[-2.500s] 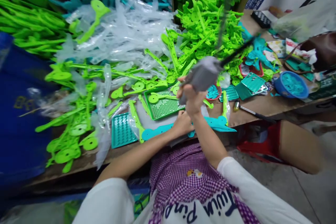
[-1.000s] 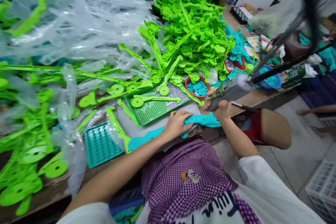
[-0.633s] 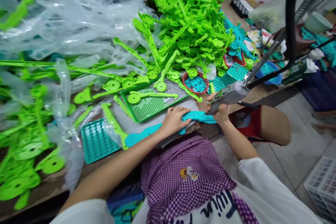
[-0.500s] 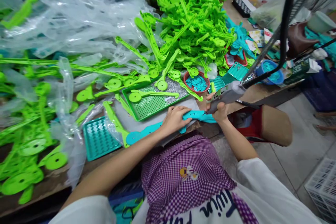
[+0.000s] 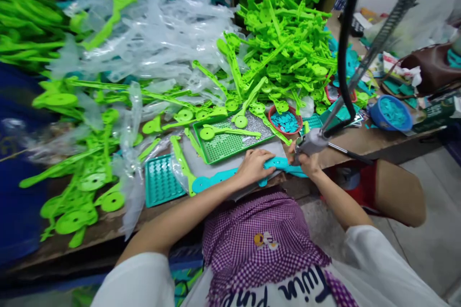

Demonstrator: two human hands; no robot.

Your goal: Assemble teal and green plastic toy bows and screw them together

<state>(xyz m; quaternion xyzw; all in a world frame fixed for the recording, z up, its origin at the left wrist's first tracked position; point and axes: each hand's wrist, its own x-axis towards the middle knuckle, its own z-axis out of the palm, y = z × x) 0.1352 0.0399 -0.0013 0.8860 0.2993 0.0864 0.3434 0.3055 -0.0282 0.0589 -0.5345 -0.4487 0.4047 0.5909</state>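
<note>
A long turquoise plastic part [image 5: 211,183] lies along the front edge of the bench. My left hand [image 5: 254,170] presses down on its middle, fingers closed over it. Wrapped in my right hand [image 5: 307,163] is a grey electric screwdriver [image 5: 313,142], tilted over the part's right end; its tip is hidden behind my fingers. Just beyond the part stands a green perforated tray [image 5: 219,154] holding small silvery pieces, with lime-green plastic arms [image 5: 230,132] lying across it. A red bowl [image 5: 287,119] of small turquoise pieces sits beyond my right hand.
A metal support arm [image 5: 382,38] and black cable rise from the screwdriver. Lime-green parts [image 5: 284,43] and clear plastic bags [image 5: 154,38] are heaped at the back. A teal tray [image 5: 163,180] lies left, a blue bowl [image 5: 392,112] right. A red stool [image 5: 360,187] stands below the bench.
The view has turned left, so everything appears farther right. The screwdriver has swung to a different tilt in my right hand. My left hand stays on the turquoise part.
</note>
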